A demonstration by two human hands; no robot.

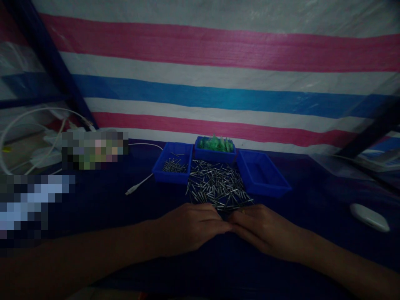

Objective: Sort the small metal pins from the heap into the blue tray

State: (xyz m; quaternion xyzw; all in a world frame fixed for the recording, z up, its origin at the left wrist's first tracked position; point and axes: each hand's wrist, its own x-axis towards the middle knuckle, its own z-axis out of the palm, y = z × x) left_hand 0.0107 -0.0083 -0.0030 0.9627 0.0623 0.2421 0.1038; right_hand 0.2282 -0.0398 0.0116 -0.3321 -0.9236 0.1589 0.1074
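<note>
A loose pile of thin silvery metal pins [217,183], like nails or rivets, lies on the dark blue tabletop [125,221]. At the pile's near edge, my left hand [195,227] rests with fingers bent and pressed together, thumb pointing right. My right hand [258,225] meets it from the other side, also closed, with a ring on one finger. The two hands touch or nearly touch at the thumb tips. Whatever may be between the fingers is hidden in the dim light.
Around the pile stand a blue tray [173,177] with more pins, a blue bin [215,155] with green plastic pieces, and an empty-looking blue tray [264,175]. A white cable plug [133,191] lies left, a white rounded case [369,217] right. Behind hangs a striped sheet [218,96].
</note>
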